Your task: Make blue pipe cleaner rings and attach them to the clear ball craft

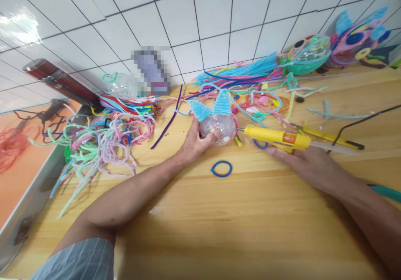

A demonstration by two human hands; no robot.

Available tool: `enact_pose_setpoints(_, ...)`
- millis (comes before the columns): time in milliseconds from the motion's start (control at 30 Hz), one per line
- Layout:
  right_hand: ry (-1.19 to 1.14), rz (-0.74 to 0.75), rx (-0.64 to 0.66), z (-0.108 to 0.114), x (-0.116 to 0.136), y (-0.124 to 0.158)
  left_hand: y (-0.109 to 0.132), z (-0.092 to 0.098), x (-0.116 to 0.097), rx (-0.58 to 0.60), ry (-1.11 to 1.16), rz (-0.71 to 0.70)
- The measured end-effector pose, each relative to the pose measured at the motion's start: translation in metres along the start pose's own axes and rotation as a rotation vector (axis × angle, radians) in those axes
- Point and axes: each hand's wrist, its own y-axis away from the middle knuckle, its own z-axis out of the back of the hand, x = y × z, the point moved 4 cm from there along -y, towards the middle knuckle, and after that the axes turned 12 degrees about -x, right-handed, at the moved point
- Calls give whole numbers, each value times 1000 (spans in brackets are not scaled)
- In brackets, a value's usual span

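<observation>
Blue ring [221, 168] lies on table [219, 230], just nearer than clear ball [219, 126]. Left hand [194, 145] wraps ball's left side, thumb across the front. Right of ball: right hand [302, 160] closed on yellow glue gun [275, 138], long axis left-right, nozzle pointing left, tip at ball. Ball's blue ears [222, 102] point up and away. Blurred item [152, 71] behind-left of ball: unreadable.
</observation>
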Motion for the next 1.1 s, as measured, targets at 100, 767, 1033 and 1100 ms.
enact_pose_setpoints(100, 17, -6, -6, 0, 0, 1, 0, 0, -1, 1, -1, 9)
enact_pose_setpoints(767, 46, -50, 32, 0, 1, 2, -1, -1, -1, 22, 14, 7)
enact_pose_setpoints(1033, 81, -73, 37, 1, -7, 3, 0, -1, -1, 15, 0, 4)
enact_pose_setpoints(1100, 91, -91, 47, 0, -10, 4, 0, -1, -1, 12, -1, 4)
